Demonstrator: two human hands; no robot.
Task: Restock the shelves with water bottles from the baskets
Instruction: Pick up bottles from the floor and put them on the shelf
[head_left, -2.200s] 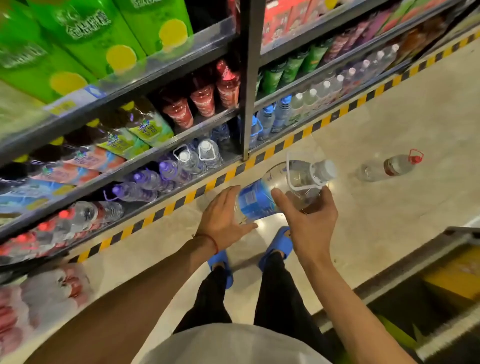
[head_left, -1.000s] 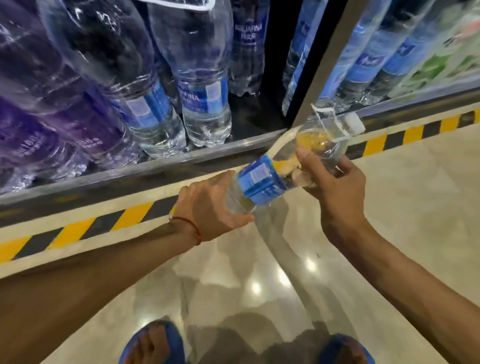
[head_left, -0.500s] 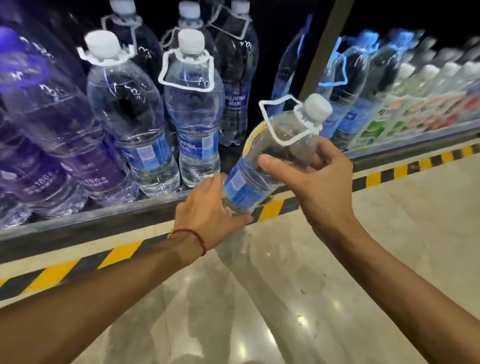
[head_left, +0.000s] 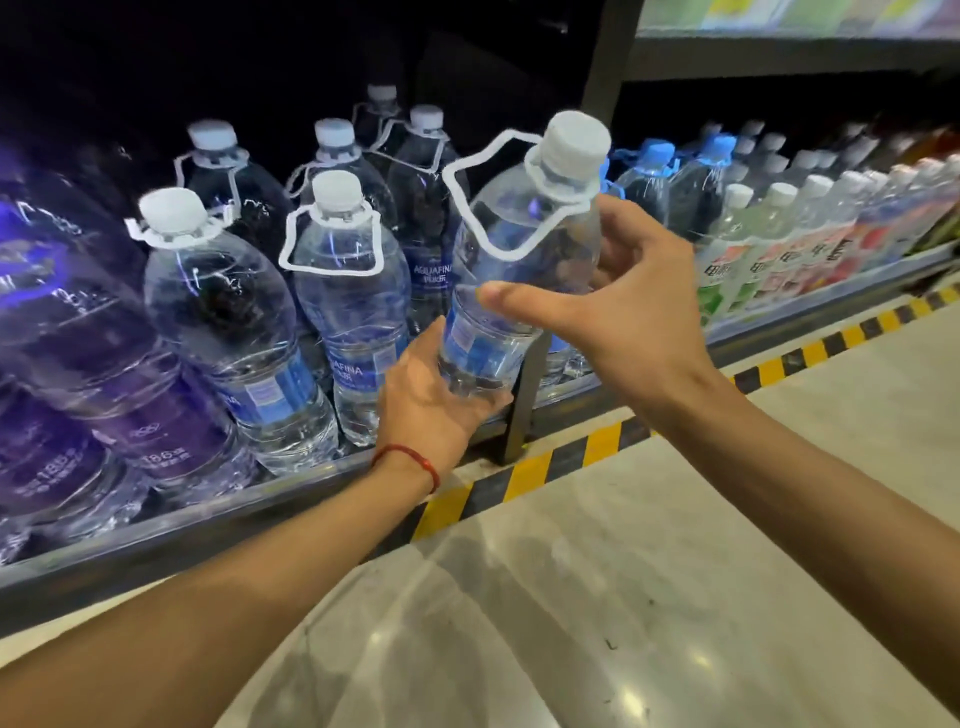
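Now raised nearly upright, over the front edge of the grey metal shelf (head_left: 208, 525): clear white-capped plastic water bottle (head_left: 524, 244), left hand (head_left: 431, 410) gripping its base, right hand (head_left: 623, 312) gripping its shoulder.

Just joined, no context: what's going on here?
A person is restocking water. Both hands hold one bottle: the left hand cups its base, the right hand grips its shoulder. It is tilted slightly at the front of the bottom shelf, next to the post, not yet set among the bottles standing there.
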